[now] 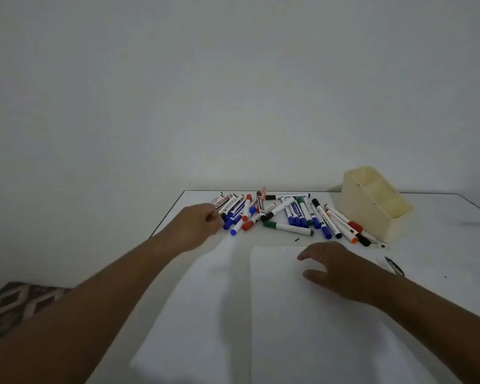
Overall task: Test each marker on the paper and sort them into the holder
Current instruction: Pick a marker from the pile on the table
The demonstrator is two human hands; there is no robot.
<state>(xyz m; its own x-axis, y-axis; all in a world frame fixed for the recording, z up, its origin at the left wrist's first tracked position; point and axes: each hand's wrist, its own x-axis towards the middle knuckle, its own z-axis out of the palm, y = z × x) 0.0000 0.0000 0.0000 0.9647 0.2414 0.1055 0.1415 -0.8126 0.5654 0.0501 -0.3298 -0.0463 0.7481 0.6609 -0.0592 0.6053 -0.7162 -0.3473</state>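
The task looks barely begun: the markers [283,214] lie in a loose heap along the far side of the table [441,245], none of them standing in the holder [374,203], whose compartments, as far as the view into them allows, hold nothing. The paper [302,328] in front of the person shows no test strokes that can be made out. The left hand [197,225] reaches to the left end of the heap with its fingers curled in at the blue-capped markers; whether they already pinch one is blurred and cannot be told. The right hand [333,267] rests on the paper's far part with fingers loosely spread, apparently steadying the sheet. So every marker is left to test and sort. The table is white, with a few dark specks and a small dark object [394,266] near the right hand. Behind it rises a plain pale wall [233,92], and a patterned fabric [17,303] shows at the lower left.
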